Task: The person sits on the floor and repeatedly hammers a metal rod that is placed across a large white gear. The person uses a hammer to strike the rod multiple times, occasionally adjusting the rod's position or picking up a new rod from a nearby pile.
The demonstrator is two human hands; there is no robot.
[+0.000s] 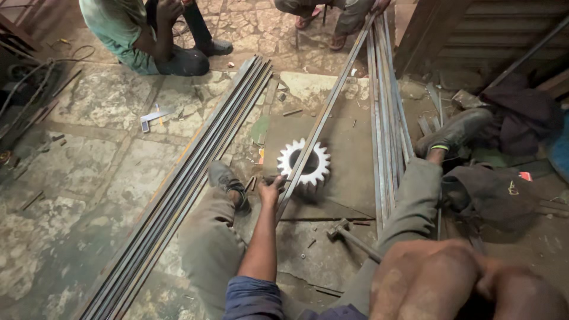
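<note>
My left hand (272, 188) reaches forward between my legs and is closed around the near end of a long flat steel strip (332, 101). The strip runs away to the upper right, across a pale toothed gear wheel (323, 161). The gear lies flat on a dark steel plate (349, 184). My right hand (415, 278) is close to the camera at the lower right, blurred and fisted. The handle of a hammer (342, 231) runs into it, with the hammer head just above the floor in front of my right knee.
A bundle of long steel bars (195, 178) lies diagonally left of my left shoe (224, 178). More bars (388, 118) run beside my right boot (453, 130). Dark cloth (492, 189) is heaped at right. One person (136, 35) crouches at top left; another's feet (341, 26) are at top.
</note>
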